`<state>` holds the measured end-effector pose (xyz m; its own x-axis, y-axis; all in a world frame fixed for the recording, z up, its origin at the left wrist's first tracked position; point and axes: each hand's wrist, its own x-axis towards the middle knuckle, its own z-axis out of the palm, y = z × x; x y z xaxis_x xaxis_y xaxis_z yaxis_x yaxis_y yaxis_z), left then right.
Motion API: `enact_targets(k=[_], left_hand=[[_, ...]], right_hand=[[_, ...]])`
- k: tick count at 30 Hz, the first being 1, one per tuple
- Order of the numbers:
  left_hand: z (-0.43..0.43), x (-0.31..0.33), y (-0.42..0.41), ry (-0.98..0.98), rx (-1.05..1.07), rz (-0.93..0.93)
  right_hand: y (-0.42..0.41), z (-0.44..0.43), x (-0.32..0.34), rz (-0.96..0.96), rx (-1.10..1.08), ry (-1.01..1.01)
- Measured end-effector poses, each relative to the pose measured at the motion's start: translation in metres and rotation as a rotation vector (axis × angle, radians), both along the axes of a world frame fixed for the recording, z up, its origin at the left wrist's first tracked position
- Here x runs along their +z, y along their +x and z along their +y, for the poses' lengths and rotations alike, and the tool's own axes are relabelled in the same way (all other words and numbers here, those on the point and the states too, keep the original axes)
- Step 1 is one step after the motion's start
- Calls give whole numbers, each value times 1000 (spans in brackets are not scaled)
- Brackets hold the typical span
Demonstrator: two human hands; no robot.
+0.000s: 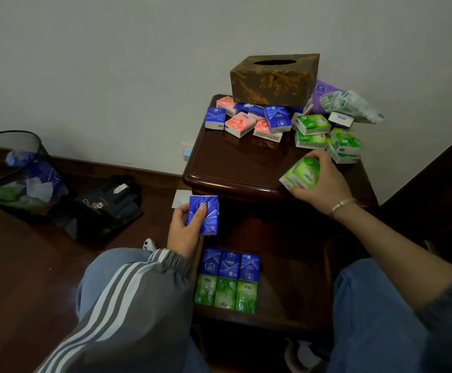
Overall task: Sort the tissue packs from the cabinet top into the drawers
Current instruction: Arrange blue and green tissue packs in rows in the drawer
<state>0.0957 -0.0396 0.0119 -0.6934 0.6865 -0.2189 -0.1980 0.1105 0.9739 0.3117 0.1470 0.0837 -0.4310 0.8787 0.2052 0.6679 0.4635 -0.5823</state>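
My left hand grips a blue pack above the open drawer; right hand grips a green pack at the cabinet top edge; risk: dropping either outside the drawer rows

The room is dim, lit softly and evenly with no hard shadows. The pale wall is the brightest area and darkens toward the corners. The polished dark surface carries a faint sheen and muted reflections of the packs on it. The open drawer lies in deep shadow. The blue pack in the left hand is fairly crisp, while the green pack under the right hand is smeared. Wide-angle distortion bows the skirting board, and the striped sleeve looks soft.
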Motion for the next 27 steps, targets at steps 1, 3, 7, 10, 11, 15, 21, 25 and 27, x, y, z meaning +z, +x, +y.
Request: enact_targets(k=[1,3,7,10,11,15,21,25,27], left_hand=[[0,-2,0,-5,-2,6],[-1,-5,-1,-19,-1,15],[0,-12,-1,-52,-20,13],[0,-16,2,-80,-39,9],[1,-17,3,-86,-42,10],[1,-18,7,-108,-20,58],[0,-25,1,-166,-26,101],[5,-28,-4,-189,-48,119],[8,-29,-3,-191,-55,115]], right_hand=[[7,-20,-5,90,51,-1],[22,-66,-21,125,226,-106],[44,-114,-77,-349,468,-394],[45,-100,-123,-609,466,-457],[43,-93,-135,-661,452,-446],[33,-91,-182,-766,443,-474],[29,-100,-217,-790,465,-643],[22,-75,-197,-662,376,-997],[19,-68,-193,-516,276,-1022]])
